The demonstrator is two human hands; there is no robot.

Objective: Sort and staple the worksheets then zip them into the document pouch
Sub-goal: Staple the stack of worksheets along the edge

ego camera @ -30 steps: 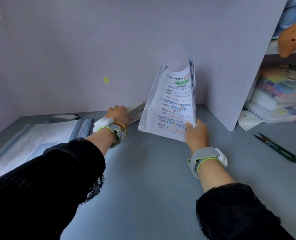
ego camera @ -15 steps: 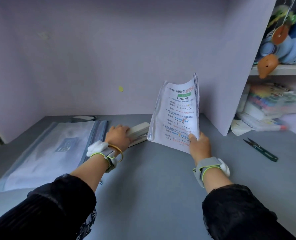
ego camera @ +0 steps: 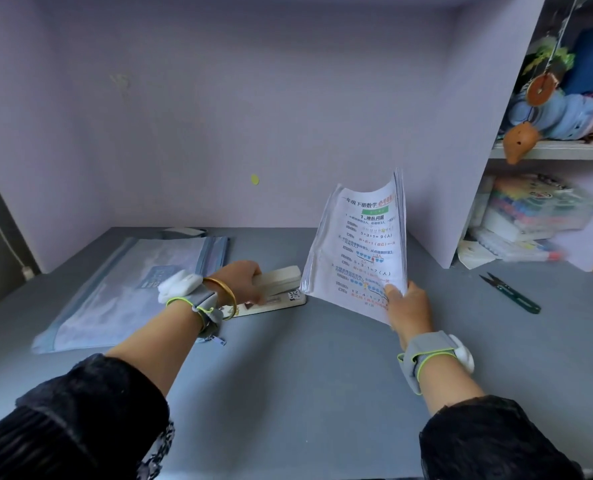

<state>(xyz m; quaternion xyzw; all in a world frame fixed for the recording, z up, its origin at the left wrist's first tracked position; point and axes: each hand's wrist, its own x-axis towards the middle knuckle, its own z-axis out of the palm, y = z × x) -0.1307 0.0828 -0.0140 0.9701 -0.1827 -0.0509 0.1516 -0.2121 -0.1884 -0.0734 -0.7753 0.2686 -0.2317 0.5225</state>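
Nearest on the grey bench [ego camera: 288,375], the right hand [ego camera: 409,308] pinches the lower corner of the worksheets [ego camera: 360,251], holding the stack upright and slightly curled. Just left, the left hand [ego camera: 239,282] is closed over a cream stapler [ego camera: 281,277] sitting on the bench, seemingly resting on a flat card. Farther left lies the document pouch [ego camera: 125,292], flat. Green snips [ego camera: 511,294] lie to the right, well apart.

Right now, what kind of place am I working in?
Probably a home study desk: a grey desk set in a lilac alcove, side shelves crammed with children's books and trinkets, and maths worksheets in hand.
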